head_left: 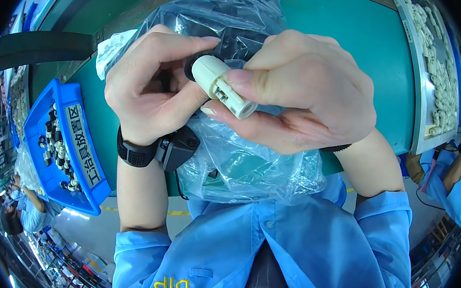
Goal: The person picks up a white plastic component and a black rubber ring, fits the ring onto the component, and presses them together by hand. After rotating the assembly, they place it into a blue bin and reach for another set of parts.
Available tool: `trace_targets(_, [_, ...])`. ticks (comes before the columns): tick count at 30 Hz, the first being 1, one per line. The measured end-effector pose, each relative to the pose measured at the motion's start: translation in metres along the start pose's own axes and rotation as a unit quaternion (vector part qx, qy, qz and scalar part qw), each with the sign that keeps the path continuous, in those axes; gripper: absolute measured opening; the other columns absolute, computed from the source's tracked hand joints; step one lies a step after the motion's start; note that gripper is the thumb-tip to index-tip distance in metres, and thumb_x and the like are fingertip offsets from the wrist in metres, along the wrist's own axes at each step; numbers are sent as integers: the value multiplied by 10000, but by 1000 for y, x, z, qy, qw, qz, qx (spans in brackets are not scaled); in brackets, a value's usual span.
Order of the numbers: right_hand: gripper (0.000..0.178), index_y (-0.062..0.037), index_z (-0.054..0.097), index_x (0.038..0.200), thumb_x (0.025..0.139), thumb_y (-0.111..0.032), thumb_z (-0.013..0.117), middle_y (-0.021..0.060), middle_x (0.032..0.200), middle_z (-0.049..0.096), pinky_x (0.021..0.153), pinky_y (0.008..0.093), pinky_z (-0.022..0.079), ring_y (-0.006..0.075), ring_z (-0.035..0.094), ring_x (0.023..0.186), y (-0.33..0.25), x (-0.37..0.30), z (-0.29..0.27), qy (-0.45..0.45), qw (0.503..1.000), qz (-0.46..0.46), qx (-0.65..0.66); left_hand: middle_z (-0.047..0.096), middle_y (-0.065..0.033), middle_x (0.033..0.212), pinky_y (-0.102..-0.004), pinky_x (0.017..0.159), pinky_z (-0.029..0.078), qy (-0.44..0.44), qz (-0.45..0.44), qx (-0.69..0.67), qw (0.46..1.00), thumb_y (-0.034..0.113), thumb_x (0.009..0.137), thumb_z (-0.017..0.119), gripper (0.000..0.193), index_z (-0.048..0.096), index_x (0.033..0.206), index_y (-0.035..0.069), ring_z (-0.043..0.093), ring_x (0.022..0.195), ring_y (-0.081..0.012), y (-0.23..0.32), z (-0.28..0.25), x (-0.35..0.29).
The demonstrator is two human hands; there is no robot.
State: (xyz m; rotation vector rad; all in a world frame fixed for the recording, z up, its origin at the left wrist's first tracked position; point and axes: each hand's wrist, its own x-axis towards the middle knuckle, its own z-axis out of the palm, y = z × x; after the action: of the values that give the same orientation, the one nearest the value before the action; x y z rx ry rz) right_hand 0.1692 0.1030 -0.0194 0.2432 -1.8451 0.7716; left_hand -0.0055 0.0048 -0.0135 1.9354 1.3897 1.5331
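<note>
Between my two hands is a cream cylindrical plastic part (208, 73), tilted, with a slot in its side where small metal pieces show. A black ring (190, 67) sits around its upper left end. My left hand (147, 86) is closed around that black end, some fingers hidden behind it. My right hand (315, 94) pinches the lower right end, thumb on top and a fingertip underneath. Both hands are just above a clear plastic bag (255, 167) spread over the green table.
A blue bin (97, 185) holding several black-and-cream parts stands at the left. On the right, a metal-edged tray (418, 126) carries many cream pieces. The green table (354, 15) extends beneath the bag. Other people in blue sit further off on both sides.
</note>
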Motion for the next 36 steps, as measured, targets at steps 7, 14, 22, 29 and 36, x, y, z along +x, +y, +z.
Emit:
trace_targets(7, [392, -2, 652, 940, 614, 21, 867, 92, 695, 646, 457, 227, 426, 173, 618, 556, -5, 4, -2, 17, 998, 19, -59, 599, -32, 739, -180, 466, 330, 20, 32, 20, 999, -9, 650, 782, 321, 709, 962, -12, 471, 531, -58, -4, 3, 1])
trace_targets(14, [295, -81, 622, 814, 590, -15, 801, 36, 697, 610, 450, 263, 434, 179, 590, 541, -14, 1, 3, 28, 992, 117, -45, 613, -30, 725, -181, 473, 349, 40, 47, 53, 997, -11, 666, 784, 294, 705, 949, -24, 499, 544, -63, -1, 7, 0])
trace_targets(22, [361, -22, 652, 938, 631, 35, 832, 84, 668, 602, 424, 297, 406, 192, 565, 509, -24, 0, -3, 35, 997, 57, -25, 634, -60, 806, -169, 518, 382, 55, -12, -40, 998, 10, 711, 794, 312, 671, 988, -64, 535, 630, -56, 2, 6, -1])
trace_targets(29, [356, -18, 650, 913, 620, 27, 848, 84, 683, 612, 436, 282, 417, 186, 574, 518, -21, 2, 1, -3, 997, 62, -38, 637, -79, 840, -171, 525, 393, 24, 23, -46, 998, 29, 729, 802, 343, 652, 1012, -94, 525, 631, -59, 1, 4, -2])
trace_targets(36, [274, -108, 549, 763, 589, -43, 752, 32, 703, 578, 443, 287, 430, 222, 562, 532, -20, 2, 11, 61, 988, 124, -73, 644, -101, 822, -175, 511, 384, 31, 45, 22, 998, 16, 724, 780, 355, 647, 1028, -109, 513, 587, -75, 1, 5, -4])
